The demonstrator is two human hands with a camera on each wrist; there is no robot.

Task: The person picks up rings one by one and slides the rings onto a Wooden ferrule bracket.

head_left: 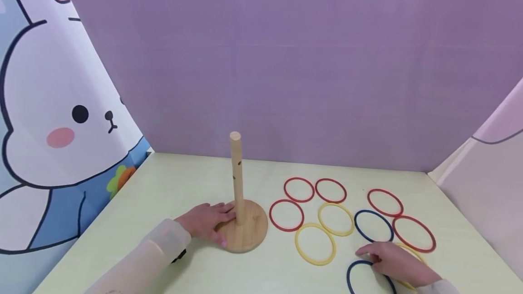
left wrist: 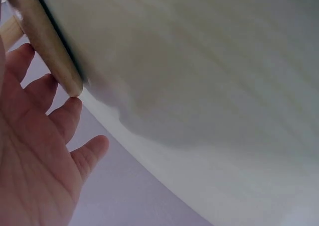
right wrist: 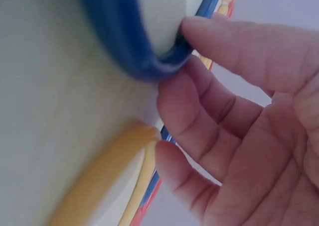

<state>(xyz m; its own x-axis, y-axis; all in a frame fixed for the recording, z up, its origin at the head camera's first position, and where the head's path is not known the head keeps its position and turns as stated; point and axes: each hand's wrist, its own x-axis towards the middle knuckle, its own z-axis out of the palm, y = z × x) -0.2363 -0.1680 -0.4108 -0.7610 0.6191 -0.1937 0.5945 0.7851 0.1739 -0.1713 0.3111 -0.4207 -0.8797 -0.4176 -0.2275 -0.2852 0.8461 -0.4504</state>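
A round wooden base [head_left: 255, 226] with an upright wooden post [head_left: 238, 177] stands left of centre on the table. My left hand [head_left: 204, 222] rests on the base's left side, fingers fairly straight, fingertips close to the post. In the left wrist view the fingertips touch the base's rim [left wrist: 52, 47]. At the lower right, my right hand [head_left: 396, 262] pinches the edge of the near blue ring [right wrist: 112, 32], thumb inside and fingers outside. That ring looks to lie on or just above the table. A yellow ring [head_left: 411, 250] is partly hidden under this hand.
Another blue ring [head_left: 356, 225] lies just beyond the right hand, beside two red rings [head_left: 435, 239]. Two yellow rings [head_left: 297, 244] and several red rings [head_left: 270, 214] lie between base and hand. A purple backdrop [head_left: 286, 80] rises behind the table [head_left: 184, 171].
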